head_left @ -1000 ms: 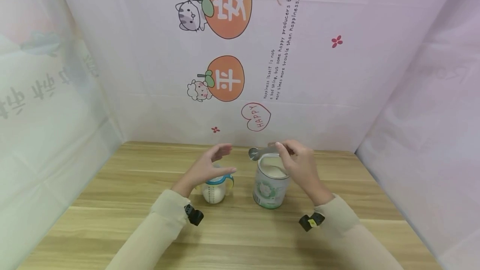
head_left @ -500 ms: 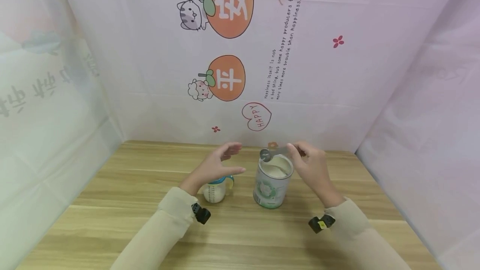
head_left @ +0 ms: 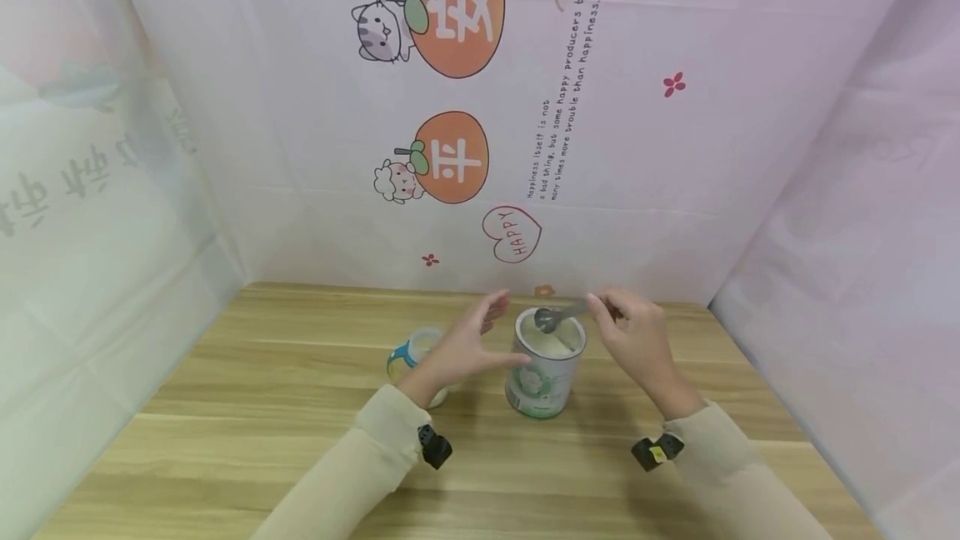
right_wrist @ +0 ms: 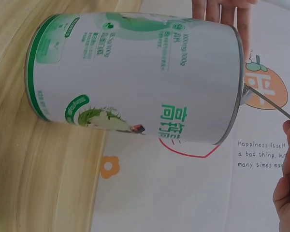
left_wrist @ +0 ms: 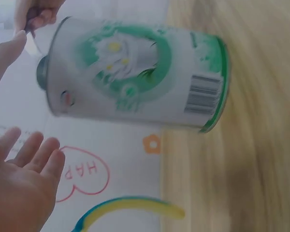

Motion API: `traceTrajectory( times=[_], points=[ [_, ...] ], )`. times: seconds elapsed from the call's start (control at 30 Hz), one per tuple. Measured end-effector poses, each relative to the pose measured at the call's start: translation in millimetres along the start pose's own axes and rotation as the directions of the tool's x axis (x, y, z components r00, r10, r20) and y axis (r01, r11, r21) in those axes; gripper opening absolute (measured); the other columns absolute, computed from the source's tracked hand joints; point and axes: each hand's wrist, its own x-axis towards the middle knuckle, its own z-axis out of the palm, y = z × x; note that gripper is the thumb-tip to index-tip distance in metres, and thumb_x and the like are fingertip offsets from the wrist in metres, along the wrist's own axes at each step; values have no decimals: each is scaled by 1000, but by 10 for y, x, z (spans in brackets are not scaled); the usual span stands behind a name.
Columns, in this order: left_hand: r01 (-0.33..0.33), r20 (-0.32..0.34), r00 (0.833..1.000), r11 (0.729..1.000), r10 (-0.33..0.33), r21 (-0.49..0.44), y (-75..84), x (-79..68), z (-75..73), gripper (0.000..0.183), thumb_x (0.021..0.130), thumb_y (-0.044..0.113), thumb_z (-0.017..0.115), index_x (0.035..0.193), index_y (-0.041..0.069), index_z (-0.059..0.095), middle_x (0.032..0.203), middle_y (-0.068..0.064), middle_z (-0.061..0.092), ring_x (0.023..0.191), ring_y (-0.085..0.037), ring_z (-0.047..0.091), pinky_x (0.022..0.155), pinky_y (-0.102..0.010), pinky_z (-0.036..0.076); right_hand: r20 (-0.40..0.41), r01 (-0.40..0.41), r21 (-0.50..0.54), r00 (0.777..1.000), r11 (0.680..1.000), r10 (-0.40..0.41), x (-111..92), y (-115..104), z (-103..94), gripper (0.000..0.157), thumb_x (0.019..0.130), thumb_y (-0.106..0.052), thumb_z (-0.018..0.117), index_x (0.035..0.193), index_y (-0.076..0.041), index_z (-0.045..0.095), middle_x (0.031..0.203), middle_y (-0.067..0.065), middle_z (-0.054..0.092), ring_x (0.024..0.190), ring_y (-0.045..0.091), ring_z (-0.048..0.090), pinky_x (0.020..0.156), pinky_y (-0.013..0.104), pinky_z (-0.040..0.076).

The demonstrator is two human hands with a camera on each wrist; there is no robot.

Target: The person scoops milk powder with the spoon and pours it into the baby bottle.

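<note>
A white and green milk powder can [head_left: 538,394] stands upright with its top off and pale powder [head_left: 551,347] inside. My right hand [head_left: 636,338] pinches the handle of a grey measuring spoon [head_left: 546,321], its bowl over the can's mouth. My left hand [head_left: 467,347] is beside the can's left side, thumb and fingers spread apart, holding nothing; in the left wrist view its fingers [left_wrist: 36,154] are extended below the can's rim. Behind my left wrist is a baby bottle [head_left: 402,354] with a blue collar, partly hidden; its blue and yellow handle [left_wrist: 135,203] shows in the left wrist view.
Everything stands on a wood-grain table [head_left: 525,482]. A printed white cloth [head_left: 637,148] hangs behind its back edge, and pale cloths hang at both sides.
My left hand has moved right from over the bottle to the can's side, uncovering the bottle's top. My right hand has moved right too, bringing the spoon from the can's left rim over its mouth.
</note>
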Motion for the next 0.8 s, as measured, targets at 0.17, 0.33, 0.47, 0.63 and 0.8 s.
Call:
traceTrajectory(
  times=[0.17,0.33,0.47,0.63,0.8],
  points=[
    [51,-3,999,998,-51,-41,0,16,125,111,76,42,88,160,17,20,160,-6,33,144,-17,34,114,-35,32,50,26,-20,998,999,-25,0,14,-1,11,91,0,70,81,-3,70,68,-3,59,61,9,49,57,16,39],
    [104,19,995,989,-103,-103,-28,25,236,116,76,44,88,162,19,14,160,-1,32,145,-17,31,115,-39,31,105,35,-21,994,999,-33,-18,44,11,9,91,0,71,83,-4,71,67,-6,56,57,7,44,49,21,38],
    [141,28,990,981,-139,-131,-71,32,313,112,77,44,87,161,18,18,156,3,37,142,-23,35,114,-49,31,136,39,-24,990,999,-35,-40,66,26,9,91,-1,70,83,-5,71,67,-6,54,57,7,43,48,22,36],
    [138,58,990,976,-131,-166,-122,68,397,93,79,40,87,154,31,33,145,10,48,136,-21,41,110,-55,34,153,51,-31,987,998,-45,-55,89,35,8,91,-2,70,84,-5,71,67,-7,54,58,8,44,48,23,38],
    [103,21,995,980,-101,-167,-169,109,469,89,78,37,88,150,33,37,137,11,52,128,-17,48,106,-51,39,190,79,-38,979,996,-71,-51,106,42,7,93,-4,70,86,-6,71,69,-8,53,59,9,45,51,25,39]
  ],
)
